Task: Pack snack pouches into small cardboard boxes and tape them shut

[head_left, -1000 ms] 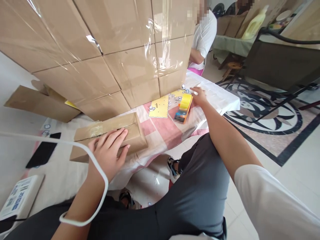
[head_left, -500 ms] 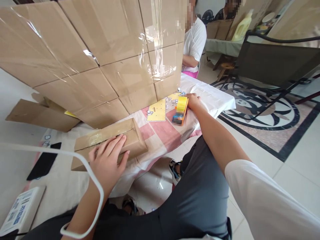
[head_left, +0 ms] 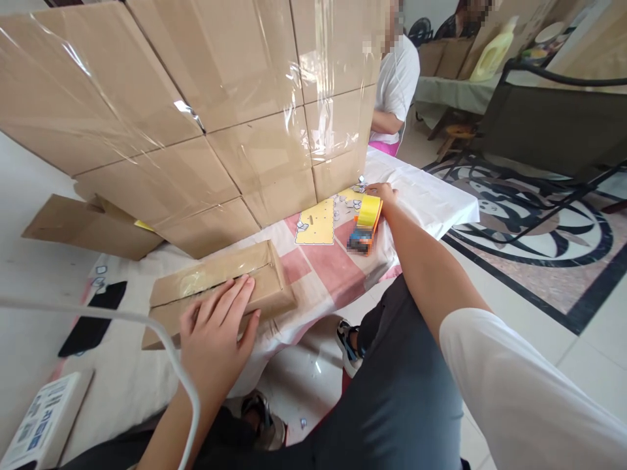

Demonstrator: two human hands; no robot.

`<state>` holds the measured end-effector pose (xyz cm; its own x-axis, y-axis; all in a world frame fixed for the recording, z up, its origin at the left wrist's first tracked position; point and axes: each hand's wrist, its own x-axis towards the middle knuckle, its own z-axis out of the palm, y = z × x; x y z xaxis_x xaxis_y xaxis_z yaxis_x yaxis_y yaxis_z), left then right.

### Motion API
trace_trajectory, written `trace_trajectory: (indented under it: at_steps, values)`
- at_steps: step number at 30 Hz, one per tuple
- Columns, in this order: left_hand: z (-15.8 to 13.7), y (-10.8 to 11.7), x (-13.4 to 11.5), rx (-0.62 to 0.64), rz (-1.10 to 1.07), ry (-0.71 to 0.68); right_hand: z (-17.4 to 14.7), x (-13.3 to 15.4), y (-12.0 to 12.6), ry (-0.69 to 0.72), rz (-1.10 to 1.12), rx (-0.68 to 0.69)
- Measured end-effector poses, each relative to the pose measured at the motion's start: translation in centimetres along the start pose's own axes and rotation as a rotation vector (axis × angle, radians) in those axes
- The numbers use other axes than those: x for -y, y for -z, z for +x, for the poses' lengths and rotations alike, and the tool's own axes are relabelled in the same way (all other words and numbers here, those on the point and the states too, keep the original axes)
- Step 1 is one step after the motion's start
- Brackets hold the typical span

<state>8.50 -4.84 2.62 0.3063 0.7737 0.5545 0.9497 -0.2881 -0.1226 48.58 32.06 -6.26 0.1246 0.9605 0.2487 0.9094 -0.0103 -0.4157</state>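
Observation:
My left hand (head_left: 218,323) lies on a small closed cardboard box (head_left: 267,287), its fingers stretched out across the top beside the centre seam. Clear tape covers part of that seam. My right hand (head_left: 385,192) is closed at the far end of an orange tape dispenser (head_left: 378,225) carrying a yellow tape roll (head_left: 368,210). Some of its fingers are hidden behind the roll. The dispenser rests on the tablecloth (head_left: 337,277), and its near end is pixelated. Left of it is a yellow cartoon print (head_left: 316,222) on the cloth.
A tall stack of taped cartons (head_left: 255,137) rises behind the small box. An open-flapped box (head_left: 93,228), a black flat item (head_left: 93,320) and a white printed box (head_left: 49,418) are at left. A co-worker in a white shirt (head_left: 399,78) sits beyond the table; a dark chair (head_left: 558,124) stands right.
The whole view has shifted slightly, so things sit a little farther right and lower. Both hands keep their places on the box and at the tape dispenser.

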Motion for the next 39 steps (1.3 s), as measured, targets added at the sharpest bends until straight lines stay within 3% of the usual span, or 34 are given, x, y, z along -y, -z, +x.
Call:
trace_trajectory:
  at_steps: [9, 15, 19, 22, 26, 30, 34, 37, 39]
  values:
    - [-0.2, -0.8, 0.2, -0.021, -0.001, 0.012, 3.4, 0.0, -0.7, 0.089, 0.037, 0.134]
    - [-0.2, -0.1, -0.9, 0.073, -0.016, 0.111, 4.7, -0.5, -1.6, 0.05, 0.075, -0.011]
    - [-0.1, -0.5, -0.9, 0.022, 0.018, 0.075, 5.5, -0.7, -0.9, 0.017, 0.251, -0.197]
    - [-0.1, -1.1, -0.7, -0.033, 0.033, 0.04, 5.0, -0.3, 0.5, 0.027, 0.411, -0.262]
    - [0.0, -1.3, -0.9, -0.065, 0.033, 0.051, 2.1, 0.3, 3.1, 0.045, 0.486, -0.287]
    - [0.0, -1.0, -1.3, -0.06, 0.01, 0.062, -1.5, 1.3, 6.2, 0.053, 0.531, -0.409]
    - [0.2, -0.9, -1.6, -0.063, -0.008, 0.071, -6.5, 4.8, 8.8, 0.083, 0.762, -0.565]
    - [0.2, -1.1, -1.6, -0.05, -0.018, 0.086, -13.3, 9.0, 8.4, 0.092, 0.955, -0.511]
    - [0.1, -1.1, -1.5, -0.039, -0.021, 0.094, -18.2, 12.1, 6.9, 0.104, 1.065, -0.342]
